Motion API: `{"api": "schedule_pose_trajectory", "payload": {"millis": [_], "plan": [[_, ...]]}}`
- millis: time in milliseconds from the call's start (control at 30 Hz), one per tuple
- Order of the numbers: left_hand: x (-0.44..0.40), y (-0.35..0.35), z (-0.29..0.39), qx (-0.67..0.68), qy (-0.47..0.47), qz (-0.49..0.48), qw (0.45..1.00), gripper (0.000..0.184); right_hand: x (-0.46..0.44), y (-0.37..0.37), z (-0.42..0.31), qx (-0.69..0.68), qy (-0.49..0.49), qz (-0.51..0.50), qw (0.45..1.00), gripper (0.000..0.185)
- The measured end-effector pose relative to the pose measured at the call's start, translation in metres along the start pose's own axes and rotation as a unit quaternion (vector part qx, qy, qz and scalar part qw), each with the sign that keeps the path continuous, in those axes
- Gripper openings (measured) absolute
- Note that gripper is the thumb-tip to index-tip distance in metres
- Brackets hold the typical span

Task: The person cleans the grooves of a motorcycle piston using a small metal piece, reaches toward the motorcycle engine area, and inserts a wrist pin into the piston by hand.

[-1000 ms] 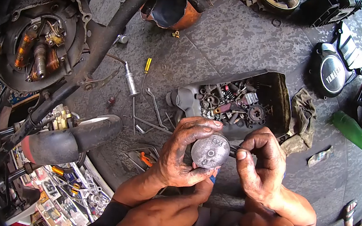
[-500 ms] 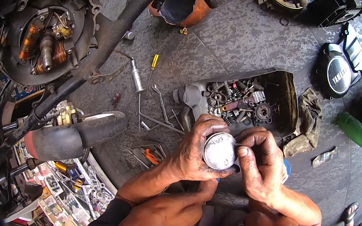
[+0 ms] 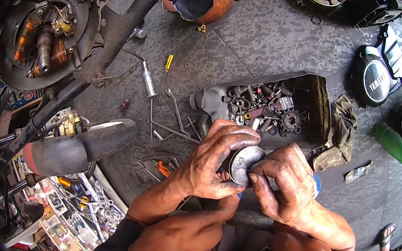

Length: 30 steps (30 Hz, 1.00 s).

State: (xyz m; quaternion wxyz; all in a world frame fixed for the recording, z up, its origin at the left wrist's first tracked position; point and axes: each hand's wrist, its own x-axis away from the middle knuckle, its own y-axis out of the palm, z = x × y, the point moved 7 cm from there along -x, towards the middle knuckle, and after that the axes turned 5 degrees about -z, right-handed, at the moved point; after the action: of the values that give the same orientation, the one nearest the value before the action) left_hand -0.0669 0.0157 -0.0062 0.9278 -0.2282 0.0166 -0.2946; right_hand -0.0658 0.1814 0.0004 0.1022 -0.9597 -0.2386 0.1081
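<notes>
A round metal piston (image 3: 245, 164) with stamped marks on its grey top is tilted in my left hand (image 3: 211, 162), whose blackened fingers wrap round its left side. At the piston's right edge is my right hand (image 3: 282, 181), its fingers bent and pressed together. What those fingers pinch, if anything, is hidden behind them. Just beyond both hands lies a dark plastic container (image 3: 314, 134) holding many small metal parts (image 3: 263, 108).
On the floor are a socket tool (image 3: 149, 81), a wrench (image 3: 177, 110), a yellow-handled screwdriver (image 3: 168, 64), a rag (image 3: 341, 133), a green bottle (image 3: 393, 144) and a Yamaha cover (image 3: 374, 81). An open engine (image 3: 45, 41) and frame stand at left. Someone's foot (image 3: 387, 233) shows right.
The piston has turned and tilted, so its top now faces more toward my right hand. My right hand's fingers have shifted left over its edge.
</notes>
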Motion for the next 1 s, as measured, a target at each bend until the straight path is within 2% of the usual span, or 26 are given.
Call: {"api": "schedule_pose_trajectory", "payload": {"millis": [167,267,400,533,1000], "plan": [[0.0023,0.0036,-0.0046,-0.011,-0.015,-0.002,1.000,0.090,-0.0021,0.0004,-0.0088,0.038,-0.057,0.001,0.998,0.028],[0.0011,0.0042,-0.0053,-0.006,-0.017,-0.003,1.000,0.090,-0.0030,-0.0024,-0.0032,0.044,-0.035,0.018,0.998,0.029],[0.0010,0.0048,-0.0065,-0.008,-0.028,-0.007,1.000,0.089,-0.0001,0.0037,-0.0084,0.035,-0.067,-0.004,0.997,0.029],[0.0001,0.0053,-0.0057,-0.006,-0.039,-0.012,0.999,0.087,-0.0011,0.0013,-0.0025,0.015,-0.047,0.020,0.999,0.031],[0.0003,0.0063,-0.0026,-0.015,-0.036,-0.016,0.999,0.087,-0.0035,0.0040,-0.0049,0.008,-0.047,0.002,0.999,0.022]]}}
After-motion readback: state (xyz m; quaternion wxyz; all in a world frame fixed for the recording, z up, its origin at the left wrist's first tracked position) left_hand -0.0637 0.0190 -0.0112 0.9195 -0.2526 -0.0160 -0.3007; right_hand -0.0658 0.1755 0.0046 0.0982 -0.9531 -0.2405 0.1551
